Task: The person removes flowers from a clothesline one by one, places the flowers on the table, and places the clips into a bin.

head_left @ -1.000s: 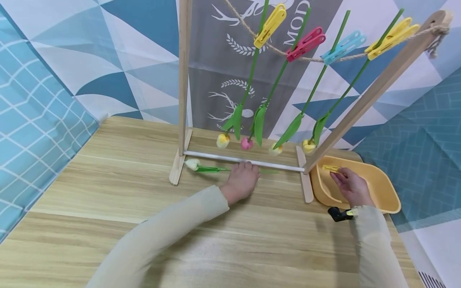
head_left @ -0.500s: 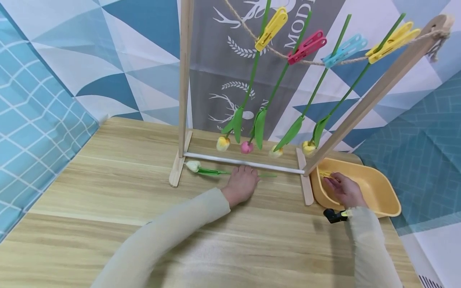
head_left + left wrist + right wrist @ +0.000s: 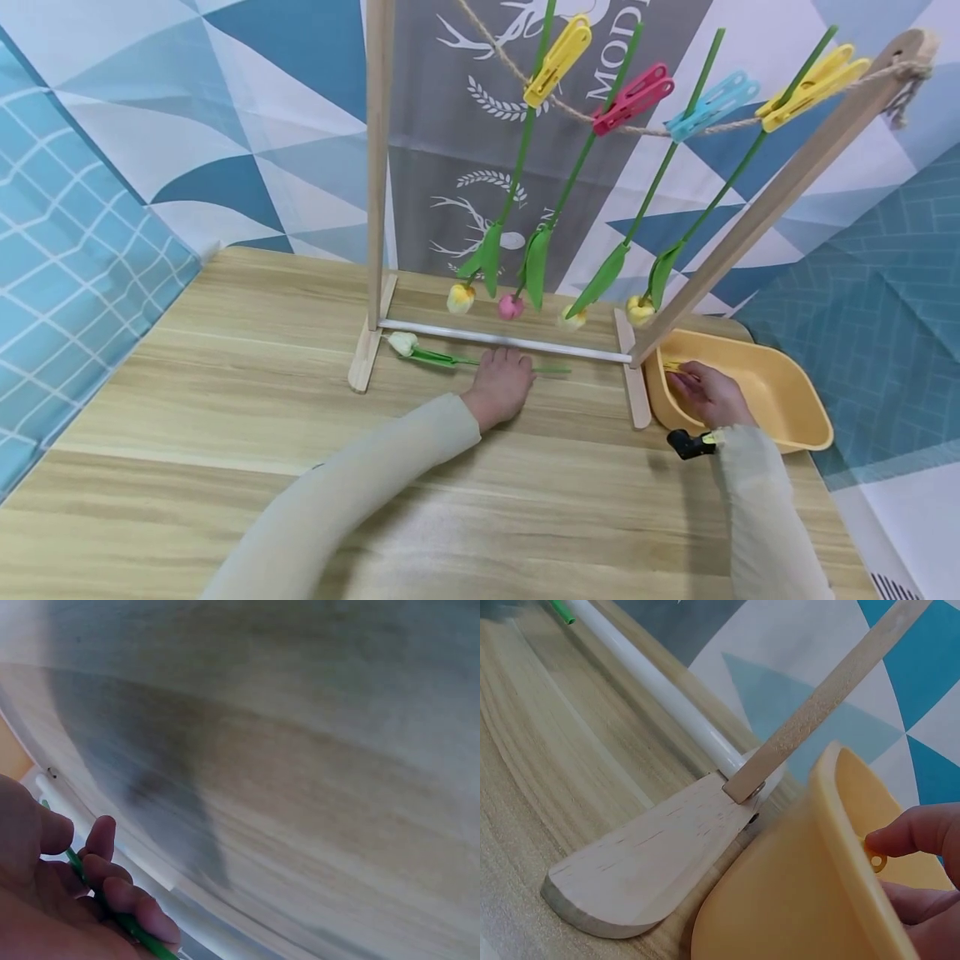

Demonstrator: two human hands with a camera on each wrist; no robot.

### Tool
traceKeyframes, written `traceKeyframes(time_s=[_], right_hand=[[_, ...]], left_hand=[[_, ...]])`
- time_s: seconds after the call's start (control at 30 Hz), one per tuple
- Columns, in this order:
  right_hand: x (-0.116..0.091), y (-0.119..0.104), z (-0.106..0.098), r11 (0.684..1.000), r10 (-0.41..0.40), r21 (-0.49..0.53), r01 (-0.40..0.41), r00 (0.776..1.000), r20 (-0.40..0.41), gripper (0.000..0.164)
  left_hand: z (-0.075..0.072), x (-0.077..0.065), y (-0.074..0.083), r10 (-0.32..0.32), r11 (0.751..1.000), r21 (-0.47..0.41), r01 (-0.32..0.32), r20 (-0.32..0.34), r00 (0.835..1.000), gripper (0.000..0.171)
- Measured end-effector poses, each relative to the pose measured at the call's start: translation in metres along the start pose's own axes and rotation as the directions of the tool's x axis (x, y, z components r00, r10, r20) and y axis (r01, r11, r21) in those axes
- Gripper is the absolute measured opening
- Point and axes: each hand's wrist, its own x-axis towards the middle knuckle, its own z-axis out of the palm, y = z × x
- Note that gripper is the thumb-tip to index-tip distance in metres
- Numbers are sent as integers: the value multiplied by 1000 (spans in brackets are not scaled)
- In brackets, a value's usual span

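Note:
A white tulip with a green stem lies along the tabletop in front of the rack's white crossbar. My left hand covers the middle of its stem; in the left wrist view the fingers curl round the green stem. At the right, my right hand is inside the yellow-orange basin, near its left wall. It pinches a yellow clothespin, mostly hidden by fingers. The right wrist view shows only the holed end of that clothespin by the thumb.
Several tulips hang upside down from a rope, held by yellow, red and blue clothespins. Wooden posts carry the rope. The rack's right foot stands close against the basin. Patterned cloth rises behind the table.
My right hand has moved a little left and lower into the basin with the clothespin. My left hand stays on the stem, almost still.

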Motion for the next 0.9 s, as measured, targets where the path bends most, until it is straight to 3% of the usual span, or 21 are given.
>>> traceKeyframes(time_s=[0.37,0.63,0.9], right_hand=[[6,2,3,995,20,-95,-27,997,-70,28],[9,0,-1,986,16,-163,-18,1000,-12,13],[12,-2,1,983,5,-182,-17,998,-63,16]], left_hand=[[2,-3,1,-9,1000,-1,9,-1,1000,33],[4,-1,1,-4,1000,-1,4,10,1000,33],[2,1,-1,1,1000,-2,-1,20,1000,30]])
